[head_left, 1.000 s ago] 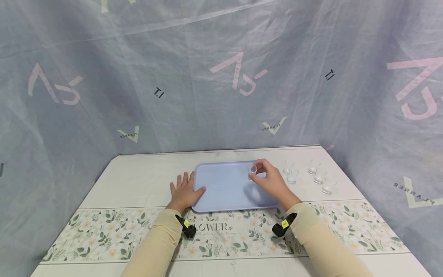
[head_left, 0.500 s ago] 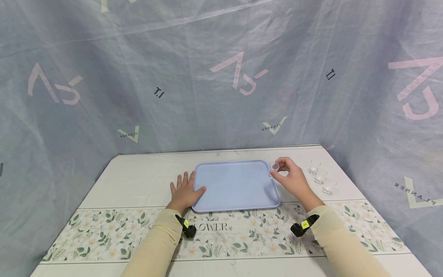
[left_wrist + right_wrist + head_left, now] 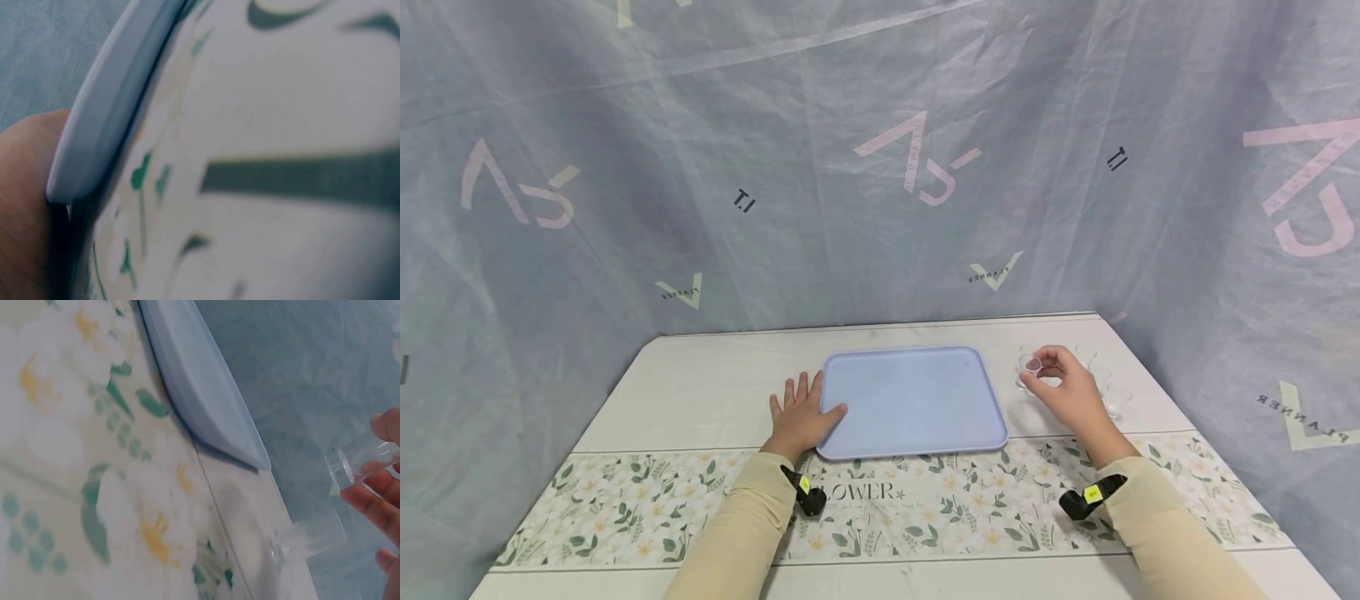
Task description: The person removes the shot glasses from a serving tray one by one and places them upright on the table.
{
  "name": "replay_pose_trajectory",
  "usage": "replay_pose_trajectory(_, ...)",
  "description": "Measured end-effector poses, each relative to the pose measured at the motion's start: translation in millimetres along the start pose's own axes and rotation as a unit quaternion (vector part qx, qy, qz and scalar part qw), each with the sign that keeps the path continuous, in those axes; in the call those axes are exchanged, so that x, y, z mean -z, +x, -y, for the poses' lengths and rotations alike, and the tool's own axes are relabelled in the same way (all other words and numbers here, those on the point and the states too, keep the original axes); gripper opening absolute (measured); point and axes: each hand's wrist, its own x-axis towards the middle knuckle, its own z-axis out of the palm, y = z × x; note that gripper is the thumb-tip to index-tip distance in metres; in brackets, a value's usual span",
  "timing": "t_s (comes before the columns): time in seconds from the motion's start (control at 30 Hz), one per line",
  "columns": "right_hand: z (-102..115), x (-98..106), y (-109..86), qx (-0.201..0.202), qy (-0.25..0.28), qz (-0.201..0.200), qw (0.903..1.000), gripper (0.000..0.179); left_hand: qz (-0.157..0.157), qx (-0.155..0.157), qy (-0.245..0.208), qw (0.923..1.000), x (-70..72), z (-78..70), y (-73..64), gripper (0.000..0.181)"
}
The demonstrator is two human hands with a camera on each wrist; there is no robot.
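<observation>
My right hand [image 3: 1071, 400] pinches a small clear shot glass [image 3: 1030, 367] between thumb and fingers, to the right of the blue tray [image 3: 913, 404]. In the right wrist view the held shot glass [image 3: 350, 469] is tilted over on its side in the picture, its base away from the palm. Below it there, a second clear glass [image 3: 309, 540] stands on the table. My left hand [image 3: 799, 421] rests with fingers spread at the tray's left edge, its thumb lying over the rim. The left wrist view has only part of that hand [image 3: 25, 187] beside the tray rim [image 3: 106, 106].
More clear glasses [image 3: 1114, 408] stand in a row at the right side of the table, partly hidden by my right hand. A floral strip [image 3: 880, 525] crosses the white tabletop in front of the tray. Grey-blue cloth [image 3: 820, 208] hangs behind and at both sides.
My right hand has moved right, from above the tray past its right edge, with the shot glass still in its fingers. The left hand and the tray have stayed in place.
</observation>
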Motion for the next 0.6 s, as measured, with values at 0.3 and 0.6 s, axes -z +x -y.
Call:
replay_pose_trajectory(0.3,-13.6,5.7,-8.4,-0.018,-0.005,-0.003,0.9998,0.038,0.001,-0.002,0.000,1.0000,-0.4,1.6,1.5,0.092)
replay_pose_trajectory(0.6,-24.6,3.6,-15.8,-0.043,-0.009,0.005,0.9990,0.037,0.001,-0.002,-0.002,1.0000,0.4,0.9,0.6,0.092)
